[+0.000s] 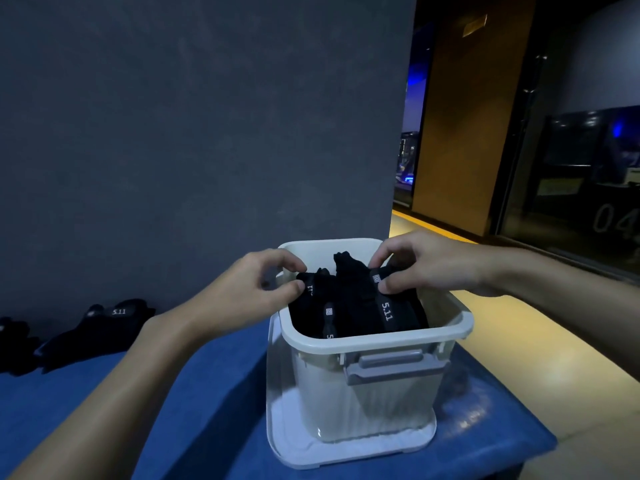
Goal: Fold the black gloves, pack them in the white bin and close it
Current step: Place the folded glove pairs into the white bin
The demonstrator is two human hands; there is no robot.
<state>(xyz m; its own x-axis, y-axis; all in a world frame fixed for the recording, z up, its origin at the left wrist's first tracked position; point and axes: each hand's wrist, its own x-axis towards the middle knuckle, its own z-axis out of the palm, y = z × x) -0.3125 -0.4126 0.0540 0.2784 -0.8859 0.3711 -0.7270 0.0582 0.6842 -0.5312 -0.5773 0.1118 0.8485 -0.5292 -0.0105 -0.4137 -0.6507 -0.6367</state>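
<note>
Head view: a blue table point(207, 393) carries the white bin point(374, 403), which is open and stands on its white lid point(287, 441) near the table's right end. The packed black gloves point(356, 306), marked 5.11, fill the bin to its rim. The loose black gloves point(104, 327) lie far left by the wall. The left hand point(249, 289) and the right hand point(426, 265) each pinch the packed black gloves between thumb and curled fingers.

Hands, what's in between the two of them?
Black gloves in the white bin; left hand and right hand both pinch them, seen in head view.
</note>
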